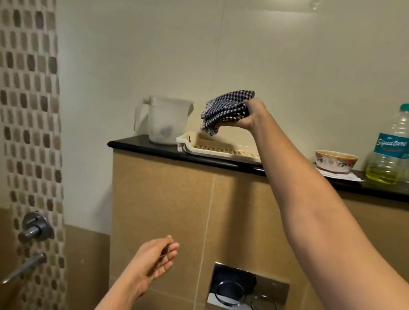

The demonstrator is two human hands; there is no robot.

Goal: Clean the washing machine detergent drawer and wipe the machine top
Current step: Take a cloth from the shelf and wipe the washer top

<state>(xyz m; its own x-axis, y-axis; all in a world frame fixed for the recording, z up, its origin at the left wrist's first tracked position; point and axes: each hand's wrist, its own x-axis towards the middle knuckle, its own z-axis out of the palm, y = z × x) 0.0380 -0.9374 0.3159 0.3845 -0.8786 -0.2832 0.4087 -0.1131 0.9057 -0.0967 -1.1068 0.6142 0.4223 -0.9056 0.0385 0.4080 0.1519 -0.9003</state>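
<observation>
Centre frame: the right hand (251, 114), fingers closed, grips a folded cloth (226, 111) by one edge above a tray (214, 149). Soft and light, it will likely droop unless held bunched. The left hand (155, 260), lower centre, hangs open.

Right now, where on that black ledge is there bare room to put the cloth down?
The ledge is bare at its left end, beside the jug. The tray under the cloth looks empty too. The right end is crowded: bowl, paper, two bottles. The right arm hides the stretch between tray and bowl.
</observation>
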